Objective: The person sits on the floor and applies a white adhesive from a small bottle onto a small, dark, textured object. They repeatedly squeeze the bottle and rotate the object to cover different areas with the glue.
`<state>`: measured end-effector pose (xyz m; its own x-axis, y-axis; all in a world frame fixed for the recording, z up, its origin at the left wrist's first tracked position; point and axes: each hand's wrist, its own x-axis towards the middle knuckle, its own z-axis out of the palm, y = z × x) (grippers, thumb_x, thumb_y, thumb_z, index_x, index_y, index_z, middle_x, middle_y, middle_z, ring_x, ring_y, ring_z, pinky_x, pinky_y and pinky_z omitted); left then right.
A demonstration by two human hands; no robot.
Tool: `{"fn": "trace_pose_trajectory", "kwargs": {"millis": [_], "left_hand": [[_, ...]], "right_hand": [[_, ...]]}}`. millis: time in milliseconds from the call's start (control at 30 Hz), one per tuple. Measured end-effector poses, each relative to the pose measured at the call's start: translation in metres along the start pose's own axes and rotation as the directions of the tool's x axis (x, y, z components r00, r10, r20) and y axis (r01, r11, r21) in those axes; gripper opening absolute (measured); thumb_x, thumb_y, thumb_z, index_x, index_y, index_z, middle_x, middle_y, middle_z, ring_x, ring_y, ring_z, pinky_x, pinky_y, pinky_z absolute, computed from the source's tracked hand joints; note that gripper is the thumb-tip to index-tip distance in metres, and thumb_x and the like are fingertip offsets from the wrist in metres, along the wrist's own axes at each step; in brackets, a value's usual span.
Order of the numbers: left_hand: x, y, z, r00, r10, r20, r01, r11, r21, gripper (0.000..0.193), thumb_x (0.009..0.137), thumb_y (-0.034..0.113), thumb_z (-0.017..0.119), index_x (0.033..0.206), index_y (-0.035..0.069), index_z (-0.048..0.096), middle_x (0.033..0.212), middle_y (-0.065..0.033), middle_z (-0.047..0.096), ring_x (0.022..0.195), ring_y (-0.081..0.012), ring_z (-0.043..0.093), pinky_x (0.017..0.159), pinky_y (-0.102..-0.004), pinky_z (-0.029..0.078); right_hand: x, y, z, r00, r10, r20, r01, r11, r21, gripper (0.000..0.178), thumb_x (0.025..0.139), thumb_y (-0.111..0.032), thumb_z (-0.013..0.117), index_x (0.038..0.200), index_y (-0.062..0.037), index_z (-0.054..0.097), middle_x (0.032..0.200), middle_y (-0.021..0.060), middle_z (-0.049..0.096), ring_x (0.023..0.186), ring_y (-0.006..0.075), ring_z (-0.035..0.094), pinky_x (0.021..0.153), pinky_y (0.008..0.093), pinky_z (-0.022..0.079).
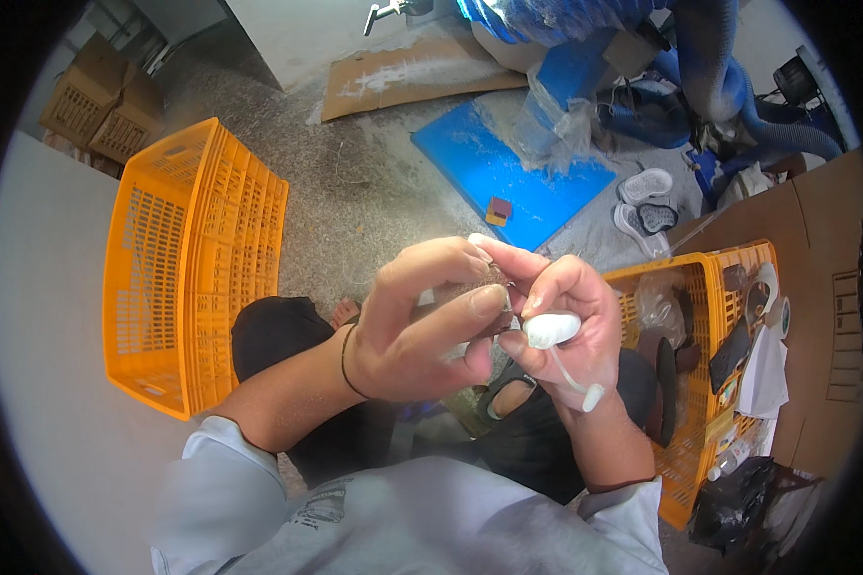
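In front of my lap my two hands are close together. My left hand [422,321] has its fingers and thumb closed round a small brownish piece [490,279], mostly hidden by the fingers; its kind does not show. My right hand [585,311] pinches a smooth white rounded piece [551,330] between thumb and fingers. From this piece a thin white stem runs down across the palm to a small white knob [594,397]. The right fingertips lie close beside the brownish piece; whether they touch it I cannot tell.
Stacked orange plastic crates [197,268] stand at left. Another orange crate [705,287] at right holds plastic bags and dark pieces. Ahead lie a blue board [489,163] bearing a small maroon and yellow block [499,211], white shoe soles [647,187], and a cardboard sheet [393,86].
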<state>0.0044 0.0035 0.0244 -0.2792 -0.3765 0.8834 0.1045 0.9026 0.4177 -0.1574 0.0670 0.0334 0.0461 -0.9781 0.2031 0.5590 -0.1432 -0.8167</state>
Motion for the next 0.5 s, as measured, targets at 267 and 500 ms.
{"fn": "trace_pose_trajectory", "kwargs": {"millis": [267, 500], "left_hand": [[-0.0019, -0.0004, -0.0002, 1.0, -0.002, -0.011, 0.002, 1.0, 0.001, 0.054, 0.069, -0.013, 0.074, 0.119, 0.001, 0.062, 0.12, -0.0166, 0.051, 0.101, -0.0278, 0.063, 0.083, -0.0369, 0.058], [-0.0035, -0.0015, 0.0012, 1.0, -0.003, -0.013, 0.003, 1.0, -0.017, 0.068, 0.064, -0.018, 0.073, 0.127, 0.002, 0.058, 0.122, -0.0176, 0.051, 0.103, -0.0287, 0.063, 0.083, -0.0373, 0.059]], "right_hand": [[-0.0002, -0.0003, 0.0008, 1.0, 0.005, -0.003, -0.005, 1.0, -0.001, 0.037, 0.08, -0.008, 0.088, 0.098, -0.0083, 0.056, 0.142, 0.0362, 0.052, 0.132, 0.0346, 0.057, 0.108, 0.0447, 0.048], [-0.0002, -0.0013, 0.0006, 1.0, 0.012, -0.026, -0.012, 1.0, -0.022, 0.035, 0.081, -0.008, 0.087, 0.096, -0.0077, 0.056, 0.141, 0.0362, 0.053, 0.129, 0.0335, 0.059, 0.107, 0.0437, 0.05]]}}
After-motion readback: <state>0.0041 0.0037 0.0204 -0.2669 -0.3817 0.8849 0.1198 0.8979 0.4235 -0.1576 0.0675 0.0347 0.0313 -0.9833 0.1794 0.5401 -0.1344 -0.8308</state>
